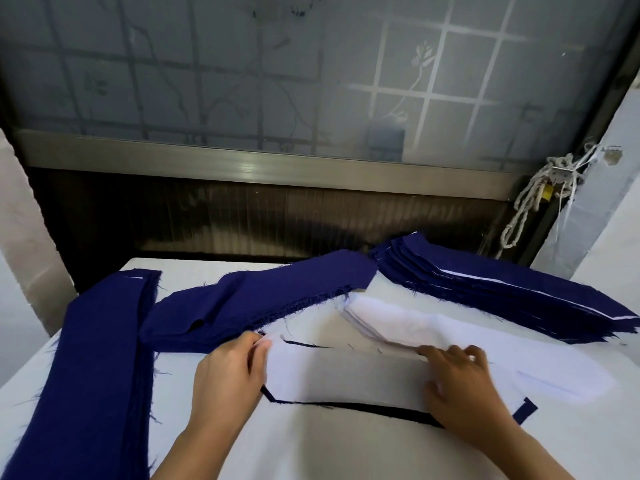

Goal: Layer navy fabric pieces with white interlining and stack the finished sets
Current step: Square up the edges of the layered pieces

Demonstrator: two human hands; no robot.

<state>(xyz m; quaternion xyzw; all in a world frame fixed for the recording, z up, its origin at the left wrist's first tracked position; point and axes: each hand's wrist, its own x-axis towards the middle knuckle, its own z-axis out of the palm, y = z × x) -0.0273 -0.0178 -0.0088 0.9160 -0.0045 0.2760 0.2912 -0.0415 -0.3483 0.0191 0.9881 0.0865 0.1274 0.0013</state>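
Two hands at a white interlining piece on the table.

The left hand pinches the left end of the white interlining piece between thumb and fingers; the right hand rests bent fingers on its upper right edge, and it is unclear whether it grips. This piece covers a navy piece, whose edges show along the near side. Just beyond lies the interlining pile. Farther out on the table: a navy pile at centre, navy strips on the left, and the layered stack of navy and white on the right.
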